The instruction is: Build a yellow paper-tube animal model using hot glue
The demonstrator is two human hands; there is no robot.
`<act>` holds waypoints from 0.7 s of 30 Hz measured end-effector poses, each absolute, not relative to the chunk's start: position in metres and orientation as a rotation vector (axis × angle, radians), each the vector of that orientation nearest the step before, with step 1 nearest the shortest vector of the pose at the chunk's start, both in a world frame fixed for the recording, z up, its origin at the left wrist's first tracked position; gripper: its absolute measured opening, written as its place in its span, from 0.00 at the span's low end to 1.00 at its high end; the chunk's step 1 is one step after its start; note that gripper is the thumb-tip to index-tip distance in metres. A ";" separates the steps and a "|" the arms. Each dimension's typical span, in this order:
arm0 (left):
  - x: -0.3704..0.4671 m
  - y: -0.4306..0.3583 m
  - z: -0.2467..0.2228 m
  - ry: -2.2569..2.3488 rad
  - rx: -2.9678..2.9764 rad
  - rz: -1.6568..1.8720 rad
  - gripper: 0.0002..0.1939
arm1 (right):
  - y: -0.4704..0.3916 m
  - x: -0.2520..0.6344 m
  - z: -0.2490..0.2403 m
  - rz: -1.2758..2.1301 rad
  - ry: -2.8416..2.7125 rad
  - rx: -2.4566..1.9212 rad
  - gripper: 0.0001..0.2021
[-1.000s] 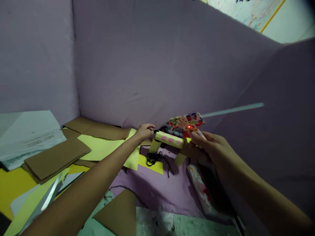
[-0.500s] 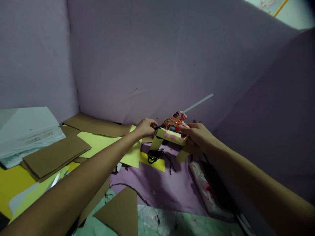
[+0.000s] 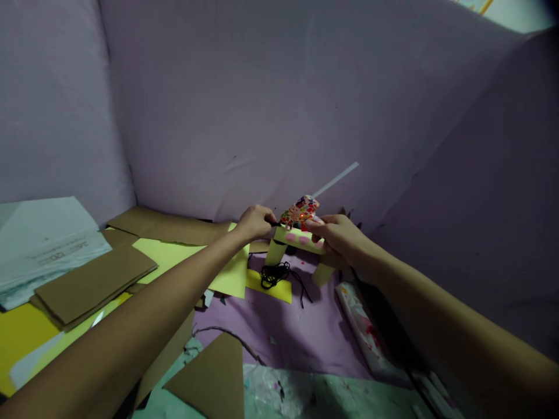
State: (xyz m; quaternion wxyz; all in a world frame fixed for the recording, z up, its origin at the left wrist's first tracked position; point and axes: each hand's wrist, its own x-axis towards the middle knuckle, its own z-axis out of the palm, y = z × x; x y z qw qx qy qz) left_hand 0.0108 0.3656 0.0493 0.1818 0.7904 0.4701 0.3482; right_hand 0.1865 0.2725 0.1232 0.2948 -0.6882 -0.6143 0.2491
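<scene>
My right hand [image 3: 338, 233] is wrapped round a glue gun [image 3: 300, 210] with a colourful pattern and a small red light. A long whitish glue stick [image 3: 336, 179] sticks out of its back, up to the right. The nozzle end points left, towards my left hand [image 3: 258, 221], whose fingers pinch a small dark piece, too small to name. Just below the glue gun stands a yellow paper form [image 3: 297, 237] with pink spots and leg-like strips, partly hidden by my right hand. A tangled black cord [image 3: 275, 274] lies in front of it.
Brown cardboard pieces [image 3: 96, 284] and yellow sheets [image 3: 168, 256] are stacked at the left, near a white printed sheet [image 3: 48, 244]. A cardboard triangle [image 3: 213, 378] lies in front. At the right rests a white packet with red marks [image 3: 367, 331]. Purple cloth walls [image 3: 262, 105] rise behind.
The glue gun and my right hand have shifted slightly left, so the gun's tip is closer to my left fingers. The view has moved a little too.
</scene>
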 end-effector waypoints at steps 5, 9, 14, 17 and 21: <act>0.012 0.366 0.048 1.336 2.235 0.984 0.08 | 0.278 0.191 0.118 0.658 -1.654 -1.806 0.14; 0.012 0.367 0.049 1.351 2.225 1.002 0.07 | 0.278 0.191 0.118 0.653 -1.660 -1.811 0.14; 0.011 0.364 0.052 1.360 2.202 1.039 0.04 | 0.276 0.188 0.124 0.620 -1.685 -1.836 0.14; 0.012 0.363 0.054 1.354 2.188 1.048 0.03 | 0.274 0.186 0.127 0.623 -1.704 -1.838 0.14; 0.012 0.364 0.052 1.357 2.168 1.042 0.03 | 0.273 0.187 0.128 0.633 -1.703 -1.838 0.13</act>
